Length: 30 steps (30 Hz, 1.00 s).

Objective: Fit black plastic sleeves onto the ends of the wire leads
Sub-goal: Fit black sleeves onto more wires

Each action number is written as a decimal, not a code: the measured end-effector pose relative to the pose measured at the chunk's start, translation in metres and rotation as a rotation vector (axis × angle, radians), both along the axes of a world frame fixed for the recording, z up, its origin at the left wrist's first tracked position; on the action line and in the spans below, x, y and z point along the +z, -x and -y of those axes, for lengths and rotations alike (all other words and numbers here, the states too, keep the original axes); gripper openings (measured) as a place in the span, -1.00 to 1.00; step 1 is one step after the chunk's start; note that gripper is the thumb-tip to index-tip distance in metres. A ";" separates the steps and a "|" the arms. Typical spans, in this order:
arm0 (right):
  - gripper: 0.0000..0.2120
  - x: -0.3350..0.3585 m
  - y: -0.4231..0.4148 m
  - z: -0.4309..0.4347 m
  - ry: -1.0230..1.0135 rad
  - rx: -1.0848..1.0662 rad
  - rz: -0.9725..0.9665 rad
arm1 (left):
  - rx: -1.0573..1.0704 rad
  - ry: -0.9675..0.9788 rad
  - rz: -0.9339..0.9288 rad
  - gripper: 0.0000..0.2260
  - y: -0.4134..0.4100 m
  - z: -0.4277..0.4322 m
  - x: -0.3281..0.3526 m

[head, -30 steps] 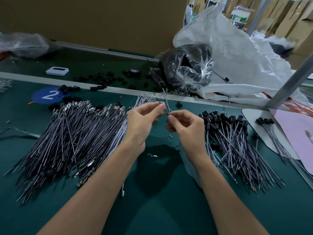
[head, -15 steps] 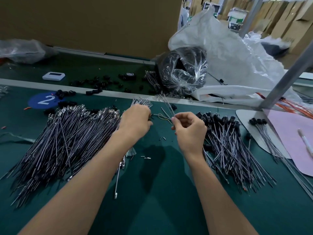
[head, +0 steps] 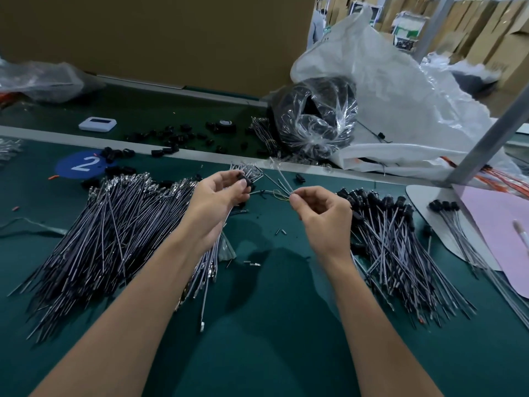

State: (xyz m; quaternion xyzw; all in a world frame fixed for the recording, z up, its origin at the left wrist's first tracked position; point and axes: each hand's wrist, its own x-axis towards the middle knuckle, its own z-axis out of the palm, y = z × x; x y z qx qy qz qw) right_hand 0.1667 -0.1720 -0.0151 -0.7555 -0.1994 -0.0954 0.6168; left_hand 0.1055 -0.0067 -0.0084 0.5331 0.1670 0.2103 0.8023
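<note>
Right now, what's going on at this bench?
A person is fitting sleeves onto wire leads. The left hand holds a black sleeve, the right hand pinches a few thin leads, and the two are not yet joined. A pile of bare leads lies to the left, a sleeved pile to the right.

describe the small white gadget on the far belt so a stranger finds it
Find the big brown cardboard wall at the back; the far green belt runs below it. Left of the scattered black sleeves lies the white gadget, the only flat, pale rounded rectangle with a dark screen.
</note>
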 end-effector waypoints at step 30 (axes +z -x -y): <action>-0.92 -0.002 0.001 -0.003 0.111 0.009 0.046 | -0.035 0.107 0.150 -0.83 0.000 0.007 -0.003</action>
